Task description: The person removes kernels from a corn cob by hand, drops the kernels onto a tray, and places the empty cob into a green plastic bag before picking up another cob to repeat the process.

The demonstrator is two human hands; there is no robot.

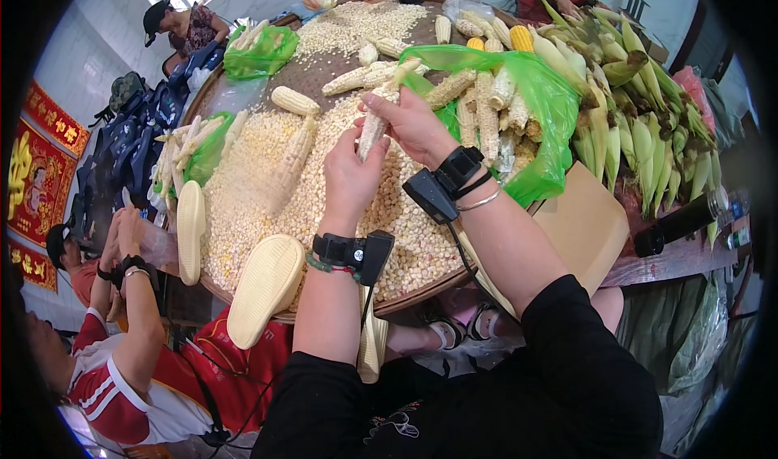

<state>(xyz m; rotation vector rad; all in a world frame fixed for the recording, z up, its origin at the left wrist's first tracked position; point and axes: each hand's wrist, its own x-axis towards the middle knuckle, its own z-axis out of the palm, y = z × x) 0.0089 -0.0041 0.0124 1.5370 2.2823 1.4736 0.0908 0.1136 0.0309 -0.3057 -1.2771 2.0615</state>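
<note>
Over the heap of loose corn kernels (259, 163), both my hands are closed on one pale corn cob (374, 132). My left hand (354, 175) grips its lower end. Higher up, my right hand (413, 128) wraps round it, thumb pressed along the cob. Parts of the cob are hidden by my fingers. Just beyond my hands lie whole white ears (348, 80) on the kernels. Right of my right hand, an open green plastic bag (555, 106) holds several stripped cobs (487, 115).
Cream slipper soles (263, 289) stand along the near rim of the round tray (413, 295). Unhusked corn (644, 147) is heaped at the right, near a black bottle (681, 226) and cardboard (582, 224). Another green bag (261, 58) sits far left. Co-workers sit at the left and far side.
</note>
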